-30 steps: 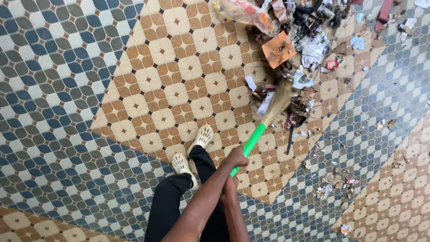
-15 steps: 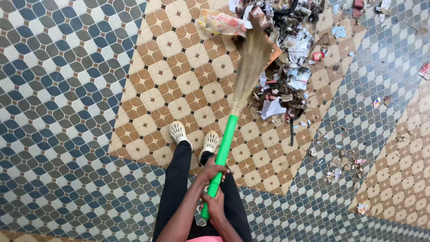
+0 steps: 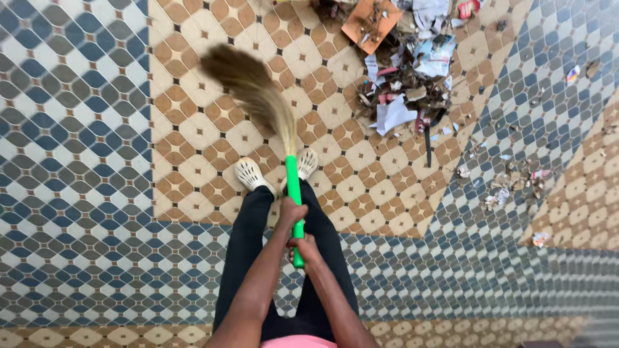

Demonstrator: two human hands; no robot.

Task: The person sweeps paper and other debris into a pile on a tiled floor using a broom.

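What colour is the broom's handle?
Bright green, with tan bristles above; the head view shows it.

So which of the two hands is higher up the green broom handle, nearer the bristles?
The left hand; it grips the green handle above the right hand, which holds near its end.

Bright even daylight, soft shadows, no glare; broom bristles [image 3: 248,87] motion-blurred; floor tiles [image 3: 84,129] sharp.
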